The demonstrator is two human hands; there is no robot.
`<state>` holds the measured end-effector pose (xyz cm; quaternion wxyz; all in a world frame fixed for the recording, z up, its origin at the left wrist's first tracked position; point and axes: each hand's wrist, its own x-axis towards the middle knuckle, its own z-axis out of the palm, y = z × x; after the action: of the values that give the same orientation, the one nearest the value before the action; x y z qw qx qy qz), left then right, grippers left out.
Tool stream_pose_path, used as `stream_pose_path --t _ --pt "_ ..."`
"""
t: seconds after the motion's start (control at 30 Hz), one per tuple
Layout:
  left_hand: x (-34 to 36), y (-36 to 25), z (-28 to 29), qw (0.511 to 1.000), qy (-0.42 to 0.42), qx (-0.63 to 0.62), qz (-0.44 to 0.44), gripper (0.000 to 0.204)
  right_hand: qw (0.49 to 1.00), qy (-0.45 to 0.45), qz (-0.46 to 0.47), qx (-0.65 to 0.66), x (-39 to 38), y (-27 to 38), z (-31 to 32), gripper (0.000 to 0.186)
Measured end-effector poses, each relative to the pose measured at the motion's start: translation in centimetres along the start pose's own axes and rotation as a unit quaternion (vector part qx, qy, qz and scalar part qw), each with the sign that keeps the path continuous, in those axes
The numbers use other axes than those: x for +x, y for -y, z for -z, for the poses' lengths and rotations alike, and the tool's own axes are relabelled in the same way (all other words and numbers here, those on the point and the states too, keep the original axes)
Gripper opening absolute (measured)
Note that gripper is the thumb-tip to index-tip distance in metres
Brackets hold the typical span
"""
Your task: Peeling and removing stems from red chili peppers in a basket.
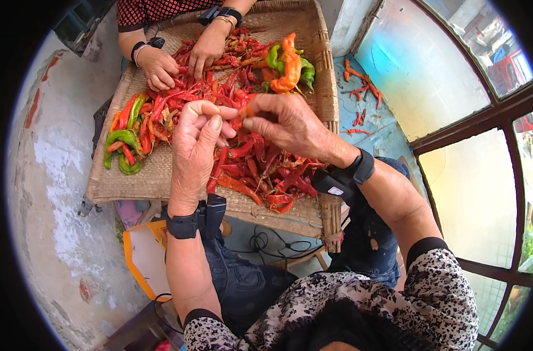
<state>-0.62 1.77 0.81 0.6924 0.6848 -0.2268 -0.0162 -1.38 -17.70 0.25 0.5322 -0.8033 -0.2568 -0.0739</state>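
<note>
A flat woven tray [161, 175] holds a heap of red chili peppers [260, 169], with green and orange ones at its left [123, 140] and far right [290, 64]. My left hand [196, 146] and my right hand [284, 126] meet above the heap, fingertips pinching one small red chili [241, 114] between them. Both of my wrists wear black bands with devices. Across the tray, another person's two hands [184, 58] rest in the peppers, fingers down among the red ones.
Loose chilies [357, 93] lie on the blue floor right of the tray. A window with a dark frame [483, 152] curves along the right. A rough grey wall [50, 175] is on the left. A yellow-edged object [143, 257] and black cable [266, 243] lie below the tray.
</note>
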Motion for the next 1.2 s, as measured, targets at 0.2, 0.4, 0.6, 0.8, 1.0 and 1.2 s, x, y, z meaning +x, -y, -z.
stream_pose_path --t 0.2,0.4,0.6,0.8,1.0,1.2 --pt "-0.1 0.3 -0.3 0.992 0.031 0.071 0.097 0.038 0.971 -0.015 -0.114 0.211 0.5 0.2 1.8 0.021" --pt "-0.1 0.7 -0.4 0.984 0.068 0.124 0.108 0.017 0.961 -0.015 -0.100 0.257 0.3 0.2 1.7 0.019" --pt "1.7 2.5 8.0 0.896 -0.256 0.362 0.025 0.033 0.960 -0.084 -0.104 0.245 0.1 0.1 2.9 0.017" --pt "-0.2 2.1 4.6 0.913 0.069 0.398 0.059 0.025 0.983 -0.009 -0.097 0.158 0.0 0.0 1.8 0.017" --pt "-1.1 2.7 1.9 0.845 0.148 0.512 -0.047 0.013 0.998 0.056 0.000 0.016 0.0 -1.3 0.6 0.019" --pt "-0.9 -0.3 1.1 0.940 0.113 0.320 0.020 0.010 0.987 0.102 0.075 -0.102 -0.8 -1.2 -1.0 0.024"
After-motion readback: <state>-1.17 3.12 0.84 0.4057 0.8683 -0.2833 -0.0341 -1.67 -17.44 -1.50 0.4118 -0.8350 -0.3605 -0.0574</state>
